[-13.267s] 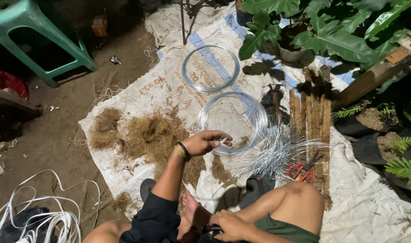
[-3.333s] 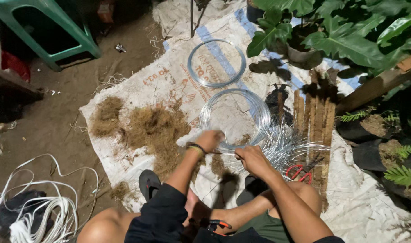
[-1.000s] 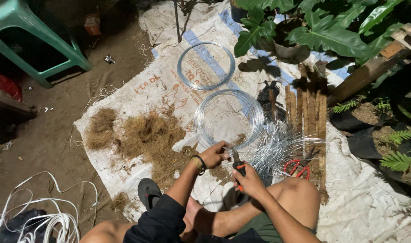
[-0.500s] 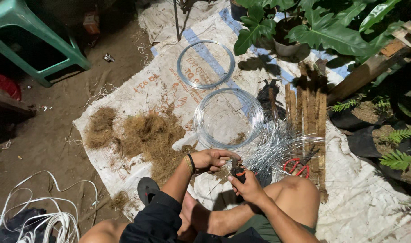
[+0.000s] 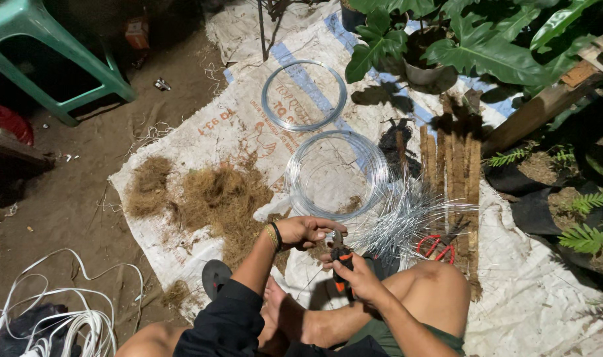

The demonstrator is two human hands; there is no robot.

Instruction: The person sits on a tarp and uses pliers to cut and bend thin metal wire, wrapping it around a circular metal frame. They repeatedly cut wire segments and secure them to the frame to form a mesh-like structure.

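I see the white woven sack sheet [image 5: 262, 132] spread over the dirt, and everything in hand lies on it. At the top right a broad-leaved potted plant [image 5: 460, 39] overhangs the sheet; at the top left stands a green plastic stool [image 5: 50, 59]. A mound of brown fibre [image 5: 215, 198] sits left of centre, and a row of upright brown sticks [image 5: 453, 165] on the right. Two wire coils lie flat: the far coil [image 5: 304, 96] and the near coil [image 5: 336, 175], apart from each other. Just beside the near coil is a bundle of cut wire pieces [image 5: 407, 221], with red-handled scissors [image 5: 437, 246] under its right edge. White cord [image 5: 70, 324] is heaped at the bottom left.

Compared with three seconds ago, both hands have drawn back from the near coil toward the lap, and a tool has come into the right hand. The left hand [image 5: 302, 231], a dark band on its wrist, is curled with fingertips pinched together; I judge it holds a thin strand of wire, though the strand is too fine to see. The right hand [image 5: 361, 277] is closed around orange-handled pliers [image 5: 341, 254], whose nose points up toward the left fingertips. That reads to me as a cut being lined up close to the body.
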